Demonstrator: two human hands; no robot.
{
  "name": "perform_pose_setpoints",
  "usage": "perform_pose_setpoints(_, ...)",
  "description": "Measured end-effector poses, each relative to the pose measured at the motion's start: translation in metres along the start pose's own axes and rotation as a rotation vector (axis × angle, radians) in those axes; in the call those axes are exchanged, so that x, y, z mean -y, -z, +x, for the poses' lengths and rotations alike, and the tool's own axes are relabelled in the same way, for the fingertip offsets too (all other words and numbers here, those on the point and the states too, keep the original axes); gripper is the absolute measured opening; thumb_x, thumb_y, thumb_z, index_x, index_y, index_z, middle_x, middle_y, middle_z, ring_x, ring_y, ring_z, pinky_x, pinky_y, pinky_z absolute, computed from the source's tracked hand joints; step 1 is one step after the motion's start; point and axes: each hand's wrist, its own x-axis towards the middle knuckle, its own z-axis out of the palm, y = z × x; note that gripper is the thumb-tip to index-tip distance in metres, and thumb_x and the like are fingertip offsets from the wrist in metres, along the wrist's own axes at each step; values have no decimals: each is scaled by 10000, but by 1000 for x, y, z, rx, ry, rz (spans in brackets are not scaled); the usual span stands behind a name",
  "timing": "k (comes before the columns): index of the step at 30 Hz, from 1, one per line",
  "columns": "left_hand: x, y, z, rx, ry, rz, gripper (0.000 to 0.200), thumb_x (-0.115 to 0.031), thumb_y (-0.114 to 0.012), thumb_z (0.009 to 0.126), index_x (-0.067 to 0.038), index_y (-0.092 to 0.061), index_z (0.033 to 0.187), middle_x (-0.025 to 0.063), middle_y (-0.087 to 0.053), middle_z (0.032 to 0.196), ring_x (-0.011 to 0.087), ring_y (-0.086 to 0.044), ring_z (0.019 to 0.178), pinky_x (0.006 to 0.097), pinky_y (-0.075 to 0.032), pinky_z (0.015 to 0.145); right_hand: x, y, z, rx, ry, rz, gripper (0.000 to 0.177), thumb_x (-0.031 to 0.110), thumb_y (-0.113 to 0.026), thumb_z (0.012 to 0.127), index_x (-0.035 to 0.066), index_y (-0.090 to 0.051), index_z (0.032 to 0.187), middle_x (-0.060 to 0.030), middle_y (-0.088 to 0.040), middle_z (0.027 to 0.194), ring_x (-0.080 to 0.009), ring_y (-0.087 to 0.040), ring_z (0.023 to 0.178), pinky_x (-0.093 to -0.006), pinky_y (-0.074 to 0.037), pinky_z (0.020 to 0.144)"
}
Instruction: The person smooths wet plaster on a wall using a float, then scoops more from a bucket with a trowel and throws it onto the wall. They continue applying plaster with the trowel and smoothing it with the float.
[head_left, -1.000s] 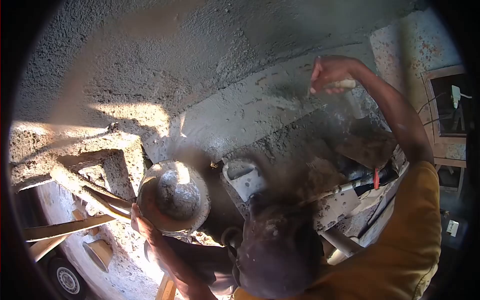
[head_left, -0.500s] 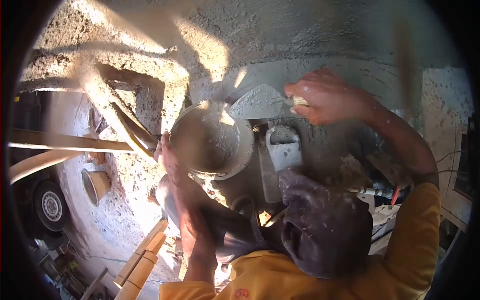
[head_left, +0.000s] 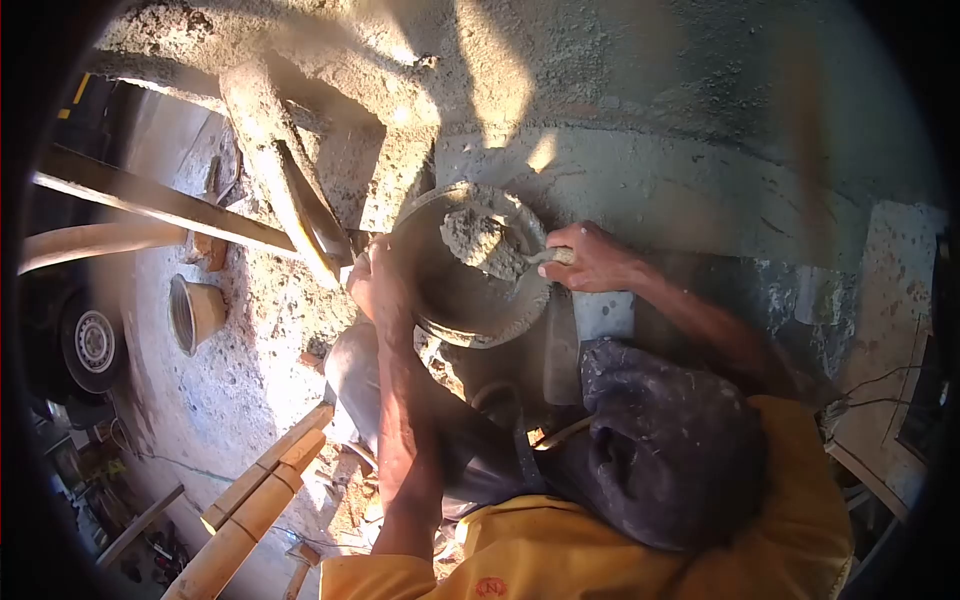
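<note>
My right hand point(head_left: 605, 262) is closed round the handle of a mason's trowel point(head_left: 562, 256). The trowel's blade is inside a round, mortar-crusted bucket point(head_left: 530, 318), mostly covered by a lump of wet grey mortar point(head_left: 480, 243). On the bucket's left side, my left hand point(head_left: 380, 285) grips the rim with fingers bent over it. The bucket stands in front of my knees, and its inner wall is coated with mortar. A whitish, mortar-specked container point(head_left: 605, 315) sits just under my right wrist, partly hidden.
A freshly plastered wall point(head_left: 650, 190) rises beyond the bucket. Wooden poles point(head_left: 170, 200) cross at the left beside a rough ledge. A smaller pail point(head_left: 197, 314) lies tipped on the floor. Bamboo poles point(head_left: 270, 485) stick up at the lower left. A vehicle wheel point(head_left: 94, 340) is farther left.
My right hand has brought the trowel down from near the wall into the bucket, where mortar now lies on its blade. My left hand stays at the rim. The view has shifted.
</note>
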Motion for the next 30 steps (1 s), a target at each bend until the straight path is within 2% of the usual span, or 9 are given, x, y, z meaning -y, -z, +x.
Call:
perform_pose_setpoints(3, 5, 0, 4, -3, -46, -85, 213, -180, -664, 1061, 26, -720, 1068, 43, -709, 882, 119, -623, 689, 260, -502, 613, 1, 24, -31, -115, -101, 4, 355, 341, -765, 876, 3, -728, 978, -265, -718, 844, -460, -726, 854, -515, -558, 783)
perform_pose_setpoints(9, 0, 6, 14, 25, 50, 241, 440, -357, -661, 1047, 45, -704, 1221, 139, -717, 1160, 235, -651, 1010, 362, -516, 917, -44, 93, -138, -460, -186, -319, 308, 329, -781, 914, 40, -675, 902, -204, -676, 752, -442, -684, 744, -496, -525, 694)
perform_pose_setpoints(13, -11, 3, 17, -46, 84, 462, 574, -442, -617, 1054, 28, -692, 1376, 181, -710, 1347, 289, -650, 1189, 394, -482, 1066, -32, 160, -225, -198, -416, -361, 353, 360, -778, 887, 13, -713, 895, -197, -680, 729, -402, -678, 696, -464, -529, 686)
perform_pose_setpoints(16, 6, 21, 25, -6, -132, 615, 557, -429, -607, 1055, 21, -701, 1370, 190, -701, 1377, 302, -648, 1230, 397, -478, 1089, -2, 200, -284, 20, -552, -219, 317, 326, -790, 870, 15, -772, 926, -190, -674, 686, -333, -678, 636, -426, -527, 644)
perform_pose_setpoints(20, 55, 88, 77, 271, -311, 695, 668, -461, -338, 1169, 82, -512, 1516, 256, -543, 1536, 356, -517, 1429, 455, -403, 1212, -10, 229, -316, 334, -845, 99, 267, 292, -820, 882, 26, -808, 898, -115, -693, 651, -203, -634, 529, -353, -507, 544)
perform_pose_setpoints(23, 38, 57, 57, 102, -305, 583, 566, -420, -616, 1043, 44, -703, 1355, 213, -693, 1393, 322, -646, 1245, 405, -472, 1106, -78, 249, -293, 271, -1030, 290, 253, 282, -838, 886, 31, -818, 896, -68, -689, 642, -133, -595, 493, -323, -476, 481)
perform_pose_setpoints(24, 26, 42, 51, 84, -199, 556, 578, -432, -623, 1042, 45, -697, 1361, 212, -696, 1383, 321, -641, 1241, 406, -469, 1101, -121, 267, -289, 78, -1000, 133, 265, 266, -845, 876, 4, -806, 885, -79, -672, 631, -141, -598, 494, -328, -472, 464)
perform_pose_setpoints(27, 11, 26, 49, -6, 17, 540, 605, -459, -635, 1041, 45, -686, 1372, 204, -695, 1371, 315, -628, 1235, 409, -462, 1094, -60, 353, -282, -568, -721, -26, 277, 222, -776, 960, 28, -733, 766, -46, -622, 572, -96, -535, 402, -280, -403, 368)
perform_pose_setpoints(30, -16, 3, 22, -37, 65, 569, 621, -478, -636, 1038, 40, -682, 1378, 181, -683, 1394, 302, -618, 1246, 407, -459, 1097, 11, 391, -322, -489, -714, -249, 346, 320, -816, 930, -11, -770, 840, -72, -620, 571, -115, -562, 426, -296, -423, 391)
